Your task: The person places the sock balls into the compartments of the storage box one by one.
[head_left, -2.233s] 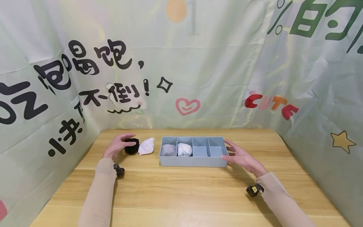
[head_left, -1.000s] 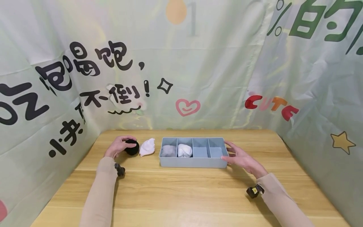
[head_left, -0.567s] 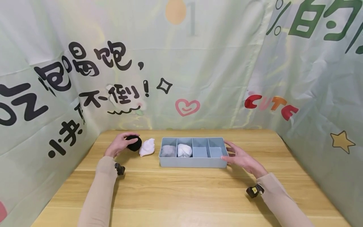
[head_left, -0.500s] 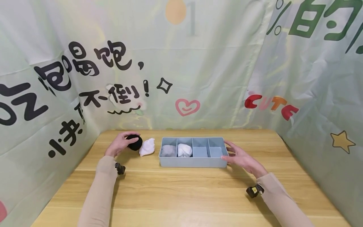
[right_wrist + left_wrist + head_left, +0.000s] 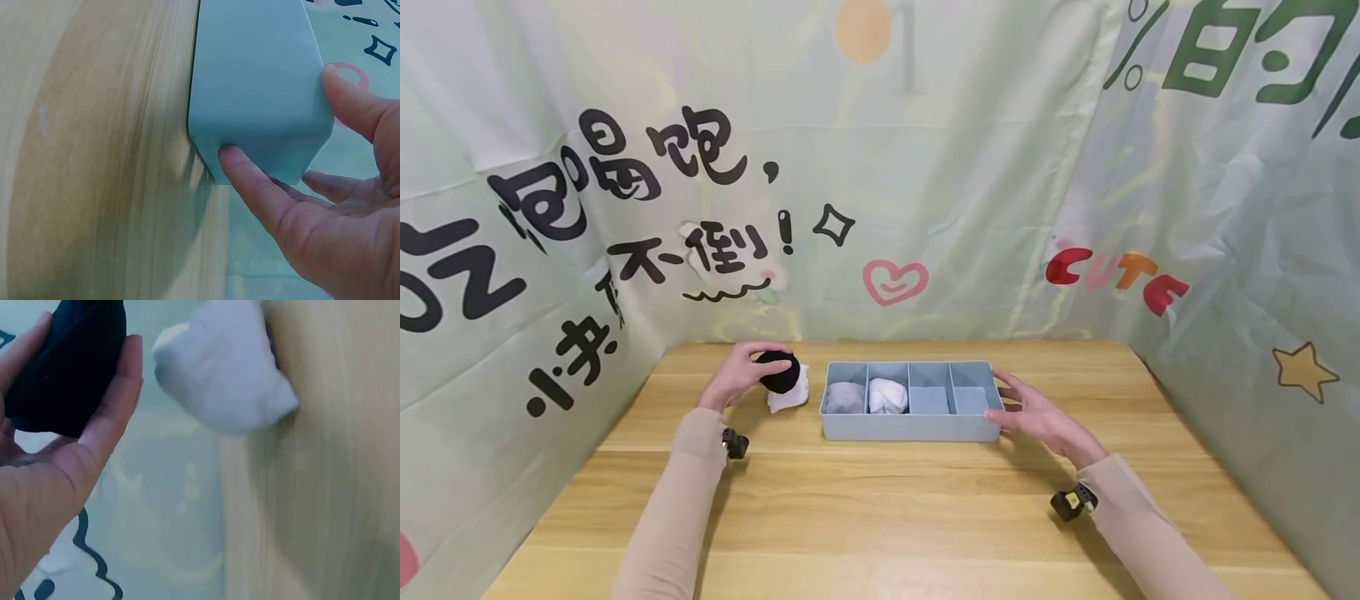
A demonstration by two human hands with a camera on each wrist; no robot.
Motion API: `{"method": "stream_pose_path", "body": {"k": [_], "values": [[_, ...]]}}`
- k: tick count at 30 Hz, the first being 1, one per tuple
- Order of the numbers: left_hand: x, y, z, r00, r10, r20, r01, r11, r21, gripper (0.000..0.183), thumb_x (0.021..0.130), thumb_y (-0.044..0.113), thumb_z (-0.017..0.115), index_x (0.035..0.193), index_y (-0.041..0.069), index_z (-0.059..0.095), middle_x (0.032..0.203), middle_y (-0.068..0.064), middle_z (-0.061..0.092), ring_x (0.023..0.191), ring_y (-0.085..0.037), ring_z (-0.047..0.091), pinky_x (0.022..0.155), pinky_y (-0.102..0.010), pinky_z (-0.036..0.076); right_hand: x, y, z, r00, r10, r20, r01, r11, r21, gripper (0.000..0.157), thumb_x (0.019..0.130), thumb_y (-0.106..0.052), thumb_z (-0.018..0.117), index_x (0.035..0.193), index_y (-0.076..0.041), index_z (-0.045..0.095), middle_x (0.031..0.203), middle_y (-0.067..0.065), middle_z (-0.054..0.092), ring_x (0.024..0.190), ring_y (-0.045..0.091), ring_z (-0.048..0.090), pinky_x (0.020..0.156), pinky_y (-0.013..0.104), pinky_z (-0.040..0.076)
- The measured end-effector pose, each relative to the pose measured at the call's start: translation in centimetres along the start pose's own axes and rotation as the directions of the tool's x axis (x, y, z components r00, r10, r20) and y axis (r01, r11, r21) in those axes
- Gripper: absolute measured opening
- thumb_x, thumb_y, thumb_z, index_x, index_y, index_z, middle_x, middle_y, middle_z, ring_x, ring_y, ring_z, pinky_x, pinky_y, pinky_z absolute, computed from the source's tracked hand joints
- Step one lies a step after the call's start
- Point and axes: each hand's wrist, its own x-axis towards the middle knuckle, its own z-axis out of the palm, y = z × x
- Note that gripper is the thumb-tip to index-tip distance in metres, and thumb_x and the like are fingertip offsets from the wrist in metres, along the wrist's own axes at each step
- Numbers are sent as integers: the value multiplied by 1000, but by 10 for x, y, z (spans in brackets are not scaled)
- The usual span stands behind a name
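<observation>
My left hand [image 5: 736, 377] holds a balled-up black sock [image 5: 779, 372] between thumb and fingers, raised off the table. Partly behind it in the head view, a balled-up white sock [image 5: 787, 397] lies on the wood; the left wrist view shows this white sock [image 5: 225, 369] apart from the fingers. A blue-grey divided storage box [image 5: 912, 428] stands to the right. A grey sock ball [image 5: 846, 397] sits in its leftmost compartment and another white sock ball [image 5: 888, 396] in the one beside it. My right hand [image 5: 1037, 418] grips the box's right end, thumb at the front corner.
The two right compartments [image 5: 930, 400] show bare floors. The wooden table [image 5: 880, 517] runs back to printed cloth walls [image 5: 985, 208] at the rear and both sides. A small black camera is strapped to each wrist.
The left hand has closed round the black sock, lifted it from the table and carried it rightward over the white sock. The right hand and the box have stayed put.
</observation>
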Motion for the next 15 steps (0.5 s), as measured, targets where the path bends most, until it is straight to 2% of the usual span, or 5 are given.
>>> {"method": "stream_pose_path", "body": {"k": [6, 9, 13, 15], "values": [[6, 5, 18, 992, 113, -52, -109, 991, 77, 35, 85, 18, 78, 115, 3, 71, 125, -14, 66, 114, -20, 59, 88, -22, 50, 0, -1, 0, 1000, 6, 6, -6, 1000, -3, 90, 93, -24, 68, 159, -11, 6, 157, 33, 16, 142, 51, 24, 109, 59, 36], [10, 5, 29, 985, 144, -96, -139, 989, 52, 33, 85, 17, 78, 115, 3, 71, 122, -15, 67, 115, -21, 60, 90, -20, 49, 0, -2, 0, 1000, 14, 4, -14, 1000, -3, 90, 93, -24, 68, 159, -11, 7, 157, 32, 17, 142, 51, 24, 109, 59, 36], [13, 4, 43, 979, 132, -158, -137, 990, -19, 34, 86, 17, 77, 117, 4, 70, 123, -16, 66, 108, -17, 63, 84, -22, 54, 1, 0, 0, 1000, 12, -1, -12, 1000, 0, 91, 93, -25, 69, 159, -12, 7, 157, 32, 17, 142, 51, 24, 109, 60, 35], [12, 3, 50, 982, 103, -161, -115, 991, -64, 37, 87, 18, 76, 120, 4, 68, 125, -17, 64, 104, -15, 64, 82, -23, 55, 1, 1, 0, 1000, 9, 1, -9, 1000, 3, 91, 93, -25, 69, 158, -11, 8, 157, 32, 18, 142, 51, 24, 109, 59, 36]]}}
